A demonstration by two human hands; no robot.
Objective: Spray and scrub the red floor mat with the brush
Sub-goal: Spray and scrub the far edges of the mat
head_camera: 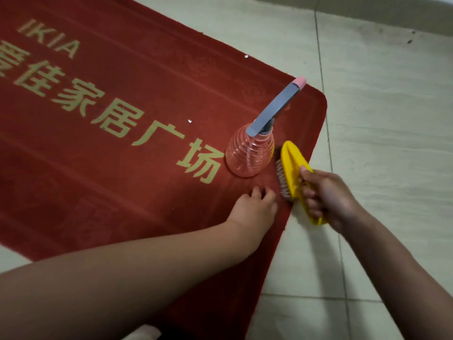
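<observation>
My right hand (328, 197) is curled round the handle end of the yellow brush (293, 165), thumb on top, gripping it firmly. My left hand (255, 207) holds nothing; it rests on the red floor mat (122, 173) with fingers spread and lightly bent, just beside the bristles, as if pinning the mat down near its edge.

The brush sits at the mat's right-hand edge, close to the rounded corner. Its long axis runs away from me and slightly left, pointed tip far, handle near. It is rolled on its side, so the bristles face left towards my other hand and the bottle instead of lying flat on the pile.

The clear spray bottle (250, 153) stands upright on the mat, just left of the brush tip, nobody holding it. Its grey head slants up and away, and the pink nozzle points to the far right, out over the corner.

As for progress, I see no foam or dark wet patch, so I cannot tell whether any spraying is done. A few white specks (189, 121) lie on the lettered middle. I judge the scrubbing is only at this corner, with nearly the whole mat left, out to the pale tiled floor (392, 123)
</observation>
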